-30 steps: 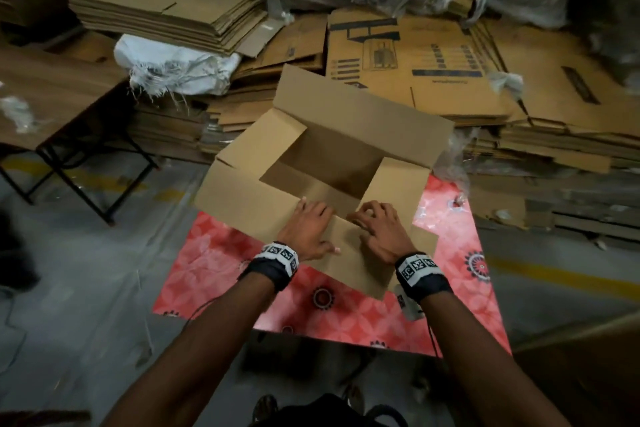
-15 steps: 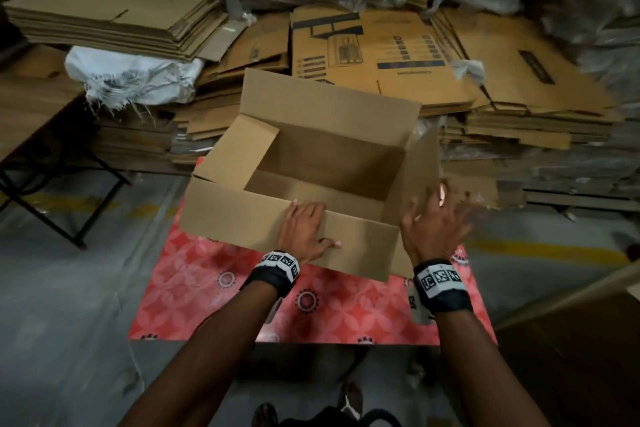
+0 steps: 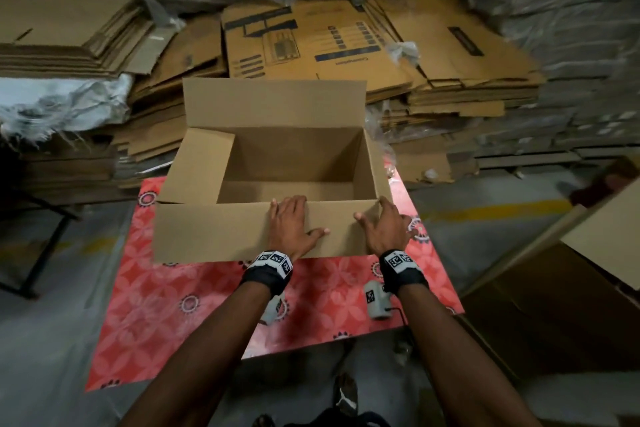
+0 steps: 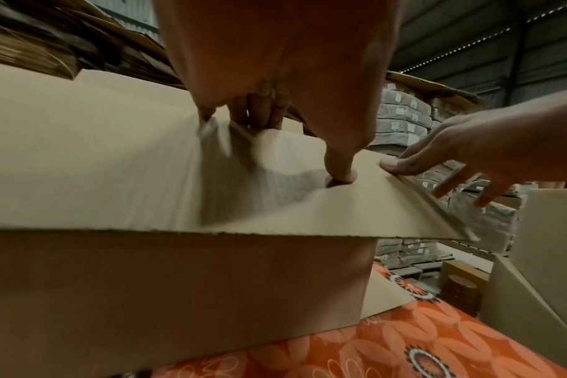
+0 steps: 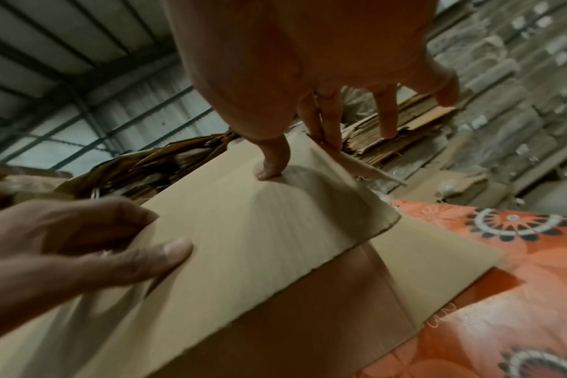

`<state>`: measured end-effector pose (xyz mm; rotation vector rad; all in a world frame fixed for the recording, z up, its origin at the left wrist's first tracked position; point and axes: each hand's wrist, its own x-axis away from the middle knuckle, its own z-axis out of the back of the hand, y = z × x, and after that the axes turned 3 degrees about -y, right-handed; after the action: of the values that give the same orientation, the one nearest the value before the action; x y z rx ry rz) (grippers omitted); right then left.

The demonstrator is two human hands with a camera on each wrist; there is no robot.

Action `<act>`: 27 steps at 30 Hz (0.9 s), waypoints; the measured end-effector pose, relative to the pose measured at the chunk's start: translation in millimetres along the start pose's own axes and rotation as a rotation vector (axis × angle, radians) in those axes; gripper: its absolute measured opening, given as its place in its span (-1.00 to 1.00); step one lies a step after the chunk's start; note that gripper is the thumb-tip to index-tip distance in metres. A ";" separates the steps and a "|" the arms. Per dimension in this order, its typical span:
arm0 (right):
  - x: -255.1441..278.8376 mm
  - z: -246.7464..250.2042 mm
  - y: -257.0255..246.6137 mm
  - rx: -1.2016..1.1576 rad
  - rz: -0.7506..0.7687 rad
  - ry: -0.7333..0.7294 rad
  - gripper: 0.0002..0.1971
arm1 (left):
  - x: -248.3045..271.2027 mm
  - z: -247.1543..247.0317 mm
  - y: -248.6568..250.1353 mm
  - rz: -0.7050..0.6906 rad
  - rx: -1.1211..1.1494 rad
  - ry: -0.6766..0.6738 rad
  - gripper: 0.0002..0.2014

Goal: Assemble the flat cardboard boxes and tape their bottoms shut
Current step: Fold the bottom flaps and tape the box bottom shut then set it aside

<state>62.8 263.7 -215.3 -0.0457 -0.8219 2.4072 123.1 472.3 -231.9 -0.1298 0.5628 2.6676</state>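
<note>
Since a second ago we've squared up the box on the red table. Left hand and right hand press flat on the near flap, gripping nothing. It's open end up, long axis left-right; flaps unfolded, no tape yet.

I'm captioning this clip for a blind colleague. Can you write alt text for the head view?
Both hands press on the near flap of an open cardboard box: left hand flat on it, right hand at its right corner. The box sits on a red patterned mat.
</note>
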 end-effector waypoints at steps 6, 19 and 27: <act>-17.5 2.5 -5.9 0.115 0.050 0.046 -0.25 | -7.8 14.0 5.1 0.006 0.050 -0.142 -0.24; 47.9 -92.7 -131.6 0.327 0.755 -0.195 -0.30 | -17.8 118.8 -125.7 0.199 -0.292 -0.445 -0.39; 68.3 -119.9 -173.9 0.476 0.711 -0.218 0.08 | -9.9 158.4 -171.3 0.055 -0.398 -0.184 -0.45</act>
<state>122.6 477.1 -203.1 0.1364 -0.3172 3.2706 201.4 675.8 -148.4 0.0195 -0.0257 2.7739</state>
